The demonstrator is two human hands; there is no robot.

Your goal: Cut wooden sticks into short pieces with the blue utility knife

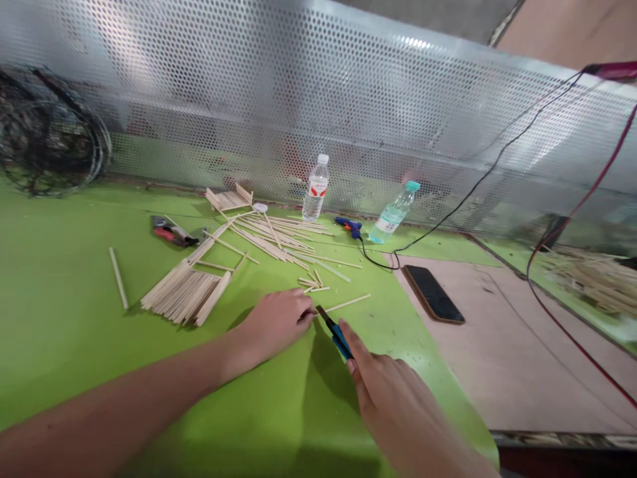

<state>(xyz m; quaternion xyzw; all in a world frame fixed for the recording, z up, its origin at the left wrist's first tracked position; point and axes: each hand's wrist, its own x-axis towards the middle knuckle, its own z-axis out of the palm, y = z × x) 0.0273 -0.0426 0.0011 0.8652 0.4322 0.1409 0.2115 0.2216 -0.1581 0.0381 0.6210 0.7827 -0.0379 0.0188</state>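
My left hand (279, 320) rests on the green table (60, 299), fingers pinched on the near end of a thin wooden stick (346, 304) that lies flat. My right hand (393, 392) grips a blue-handled cutter (334, 332) whose dark blades meet the stick right at my left fingertips. A bundle of flat sticks (186, 292) lies just left of my left hand. Several loose sticks (271, 236) are spread behind it.
Two water bottles (315, 188) (393, 214) stand near the perforated metal wall (298, 99). A blue glue gun (349, 226) with a black cord, a phone (432, 294), red-handled pliers (172, 232) and a small stick frame (229, 198) lie around. Red cable (572, 219) crosses the right.
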